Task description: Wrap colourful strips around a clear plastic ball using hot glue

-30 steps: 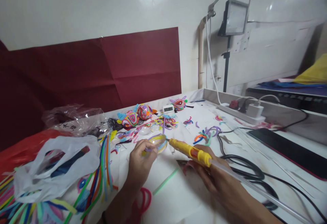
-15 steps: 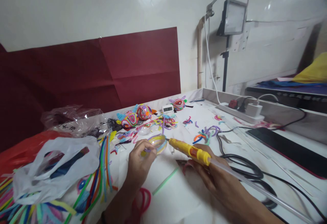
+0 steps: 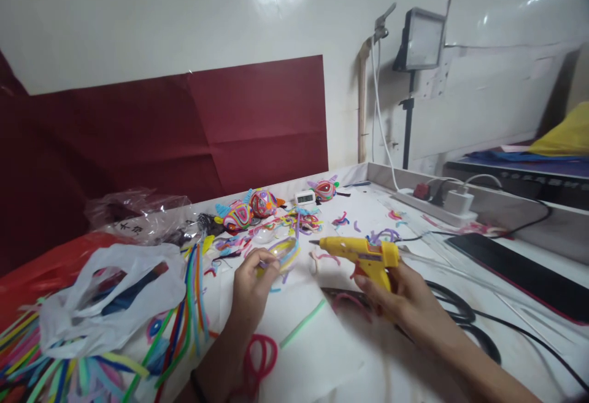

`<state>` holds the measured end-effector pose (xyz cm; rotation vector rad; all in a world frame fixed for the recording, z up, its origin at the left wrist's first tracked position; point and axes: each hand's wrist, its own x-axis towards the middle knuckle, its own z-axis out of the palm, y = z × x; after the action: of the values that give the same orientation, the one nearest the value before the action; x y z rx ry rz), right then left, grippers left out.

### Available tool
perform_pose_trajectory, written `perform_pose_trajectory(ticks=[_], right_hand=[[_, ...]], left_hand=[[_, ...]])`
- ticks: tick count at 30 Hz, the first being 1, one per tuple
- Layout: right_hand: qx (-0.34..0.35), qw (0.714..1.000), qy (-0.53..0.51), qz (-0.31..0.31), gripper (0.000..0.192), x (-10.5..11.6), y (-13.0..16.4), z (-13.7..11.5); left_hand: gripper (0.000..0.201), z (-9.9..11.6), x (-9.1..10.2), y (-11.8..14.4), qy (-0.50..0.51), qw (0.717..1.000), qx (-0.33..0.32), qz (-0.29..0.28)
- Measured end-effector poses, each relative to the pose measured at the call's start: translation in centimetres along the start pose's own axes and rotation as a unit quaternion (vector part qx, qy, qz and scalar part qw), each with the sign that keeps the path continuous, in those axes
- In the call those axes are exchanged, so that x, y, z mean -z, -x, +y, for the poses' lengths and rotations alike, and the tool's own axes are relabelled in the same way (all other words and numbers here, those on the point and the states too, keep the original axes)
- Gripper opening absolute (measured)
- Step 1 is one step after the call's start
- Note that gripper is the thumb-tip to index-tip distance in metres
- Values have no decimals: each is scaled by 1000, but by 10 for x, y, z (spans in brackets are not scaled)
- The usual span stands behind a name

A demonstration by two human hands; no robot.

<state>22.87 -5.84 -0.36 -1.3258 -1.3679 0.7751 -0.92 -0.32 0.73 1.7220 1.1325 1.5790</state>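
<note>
My left hand [image 3: 257, 277] pinches a clear, rounded plastic piece [image 3: 281, 252] edged with yellow, blue and purple pipe cleaner strips. In my right hand [image 3: 402, 295] is a yellow hot glue gun [image 3: 356, 249], gripped by its handle. The gun's dark nozzle points left and is a short gap away from the plastic piece. A green pipe cleaner [image 3: 302, 323] lies on the white table between my hands. Beside my left forearm are red loops [image 3: 261, 354] that look like scissor handles.
Finished colourful pipe cleaner figures [image 3: 264, 203] stand at the back beside a small digital clock [image 3: 304, 198]. Bundled pipe cleaners [image 3: 69, 378] and a white plastic bag [image 3: 110, 305] lie left. A phone [image 3: 515, 274], black cable [image 3: 483, 345] and power strip [image 3: 442, 207] lie right.
The glue gun has drawn back to the right from the plastic piece and turned, so its side and handle now show. My left hand has tilted the piece slightly. The view has shifted a little.
</note>
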Motion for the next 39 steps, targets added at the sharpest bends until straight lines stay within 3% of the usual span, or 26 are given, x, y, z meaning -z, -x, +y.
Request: perform_pose_trajectory(ticks=[4,9,14,18,21,24,27,30,32,34,36,39], right_hand=[[-77,994,-16,-79,27,4,1,-4],[-40,987,-9,-158,26,1,-4,10],[-84,980,67,-171,27,4,-10,21],[-55,967,212,-131,24,7,-9,13],[-20,936,339,-95,25,4,-6,6],[0,875,480,-55,36,-2,-1,1],[18,817,574,-57,41,-5,5,-3],[87,786,611,-51,28,-8,10,-10],[197,776,597,-61,14,-15,11,-14],[325,756,557,-113,11,-28,12,-16],[409,722,529,-176,14,-48,12,-14],[452,693,526,-197,15,-77,11,-8]], left_hand=[[15,3,2,-2,26,999,27,29],[14,1,5,-4,20,998,17,50],[12,0,5,-5,5,998,-2,57],[11,-2,4,-6,0,998,-1,56],[10,-4,4,-6,7,999,-1,52],[10,-6,3,-5,5,999,-6,48],[9,-5,2,-5,-2,999,-5,46],[9,-3,2,-4,-1,999,-5,43],[9,-2,1,-4,-1,999,-7,39],[10,-2,1,-3,-7,999,-13,34],[10,-3,2,-3,-17,999,-20,28],[10,-6,3,-3,-23,999,-24,26]])
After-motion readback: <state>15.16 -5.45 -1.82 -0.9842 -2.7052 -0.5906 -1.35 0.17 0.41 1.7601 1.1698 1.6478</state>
